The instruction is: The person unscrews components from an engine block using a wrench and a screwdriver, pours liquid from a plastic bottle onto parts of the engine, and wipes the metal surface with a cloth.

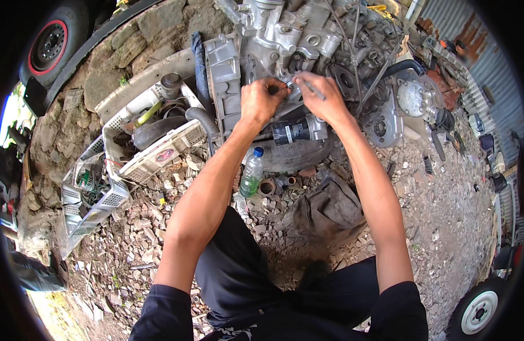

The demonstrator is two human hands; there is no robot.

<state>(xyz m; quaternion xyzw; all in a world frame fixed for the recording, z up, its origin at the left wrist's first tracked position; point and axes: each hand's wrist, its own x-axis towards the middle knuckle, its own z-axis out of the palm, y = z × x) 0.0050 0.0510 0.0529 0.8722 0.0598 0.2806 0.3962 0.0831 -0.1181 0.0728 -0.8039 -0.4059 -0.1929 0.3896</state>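
A large grey metal engine [267, 31] stands in front of me, with a black cylindrical filter [295, 132] low on its near side. My left hand [261, 102] is at the engine's near face, thumb and fingers pinched together; whatever is between them is too small to make out. Just to its right, my right hand [324, 99] is closed around a thin grey rod-like tool [312, 88], which sticks out past the fingers. The fingertips of both hands are close together, near a fitting on the engine.
A tyre [290, 156] lies under the engine. Nearer me are a clear bottle [252, 173] with green liquid and a dark cloth [327, 210]. White plastic crates [165, 148] of parts stand left; a metal cover [381, 122] lies right. A stone wall [125, 51] rises behind the crates.
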